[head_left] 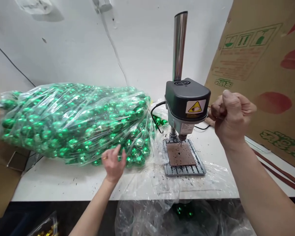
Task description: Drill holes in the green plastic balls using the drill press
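A small bench drill press (188, 98) with a black motor housing stands on the white table. Under its chuck, a square brown board (181, 154) with a dark hole in it lies on the slotted metal base (184, 171). My right hand (232, 111) is closed in a fist at the right side of the housing, around the drill press handle, which my fingers mostly hide. To the left, my left hand (113, 164) has its fingers apart and holds nothing. It is in front of a clear plastic bag (73, 124) full of shiny green balls; whether it touches them I cannot tell.
Dark shavings are scattered over the board and base. Loose clear plastic (147, 209) drapes over the table's front edge, with green balls showing below. A large cardboard box (260, 75) stands at the right. Gold shiny pieces (48, 229) show at the lower left.
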### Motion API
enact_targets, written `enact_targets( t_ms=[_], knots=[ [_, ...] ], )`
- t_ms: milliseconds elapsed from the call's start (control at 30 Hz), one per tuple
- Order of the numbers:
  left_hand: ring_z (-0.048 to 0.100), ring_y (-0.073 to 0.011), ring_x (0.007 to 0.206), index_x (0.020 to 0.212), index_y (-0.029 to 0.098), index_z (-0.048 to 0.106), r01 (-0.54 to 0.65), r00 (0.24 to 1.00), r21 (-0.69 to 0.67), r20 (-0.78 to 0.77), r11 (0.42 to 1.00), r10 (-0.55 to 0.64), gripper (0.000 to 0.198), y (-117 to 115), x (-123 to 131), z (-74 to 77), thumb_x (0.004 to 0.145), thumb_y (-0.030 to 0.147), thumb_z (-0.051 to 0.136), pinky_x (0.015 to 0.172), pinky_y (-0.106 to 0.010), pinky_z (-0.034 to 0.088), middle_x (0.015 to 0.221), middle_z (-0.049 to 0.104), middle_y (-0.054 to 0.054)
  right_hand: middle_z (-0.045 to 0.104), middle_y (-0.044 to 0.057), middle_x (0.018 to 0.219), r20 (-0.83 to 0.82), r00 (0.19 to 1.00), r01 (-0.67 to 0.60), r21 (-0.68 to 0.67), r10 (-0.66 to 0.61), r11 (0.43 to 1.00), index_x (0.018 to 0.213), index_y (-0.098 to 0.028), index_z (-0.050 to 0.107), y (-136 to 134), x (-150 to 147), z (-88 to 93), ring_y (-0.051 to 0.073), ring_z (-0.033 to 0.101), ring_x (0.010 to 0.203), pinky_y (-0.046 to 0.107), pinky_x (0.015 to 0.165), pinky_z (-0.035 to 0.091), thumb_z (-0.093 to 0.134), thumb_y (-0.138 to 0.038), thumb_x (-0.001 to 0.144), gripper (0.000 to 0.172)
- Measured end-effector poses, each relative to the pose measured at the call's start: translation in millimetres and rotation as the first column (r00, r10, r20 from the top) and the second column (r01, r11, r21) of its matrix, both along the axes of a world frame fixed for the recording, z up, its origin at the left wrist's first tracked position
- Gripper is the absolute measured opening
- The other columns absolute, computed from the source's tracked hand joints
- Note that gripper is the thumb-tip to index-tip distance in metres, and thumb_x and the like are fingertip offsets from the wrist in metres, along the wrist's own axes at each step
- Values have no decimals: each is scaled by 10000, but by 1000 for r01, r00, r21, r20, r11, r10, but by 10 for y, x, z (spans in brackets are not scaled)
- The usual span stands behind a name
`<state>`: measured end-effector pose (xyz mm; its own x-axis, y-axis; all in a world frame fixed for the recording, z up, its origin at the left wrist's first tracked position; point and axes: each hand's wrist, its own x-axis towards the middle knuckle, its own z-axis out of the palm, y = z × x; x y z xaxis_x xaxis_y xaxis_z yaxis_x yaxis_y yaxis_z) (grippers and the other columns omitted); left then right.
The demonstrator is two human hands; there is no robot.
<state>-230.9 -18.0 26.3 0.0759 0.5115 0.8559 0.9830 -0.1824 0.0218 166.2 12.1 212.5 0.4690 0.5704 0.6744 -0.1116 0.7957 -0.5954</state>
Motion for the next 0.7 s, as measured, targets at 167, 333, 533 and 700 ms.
enact_targets(
  t_ms=[167,333,533,700],
  knots=[
    [546,-302,1440,1364,267,665,471,649,-468,-390,748,-653,342,446,1039,308,1039,261,560,1232,-505,370,1318,710,-107,400,-76,447,14,1000,7,10,-7,1000,494,-221,426,-3,2,-4,59,325,361,274,343,203,779,-419,782,496],
    [671,-305,1233,1163,168,728,134,657,-680,-483,720,-579,276,897,1364,446,1078,338,528,1222,-566,364,1047,744,-110,406,-78,454,24,1000,10,15,-10,1000,501,-218,428,-4,17,-13,55,334,365,267,347,215,780,-425,794,503],
    [680,-269,1018,1103,166,704,59,739,-670,-469,740,-483,247,797,1082,469,1089,244,470,1003,-437,474,981,725,-109,413,-74,456,18,1000,13,22,-13,1000,502,-217,427,-3,5,-12,56,339,369,267,352,216,756,-397,812,487],
    [684,-318,1071,1129,126,704,-162,809,-652,-517,741,-279,281,646,1048,550,994,41,473,931,-428,468,1076,736,-172,394,-81,437,-6,1000,26,22,-26,999,490,-216,411,-1,-15,-5,47,313,360,255,351,188,771,-409,785,504]
  ],
)
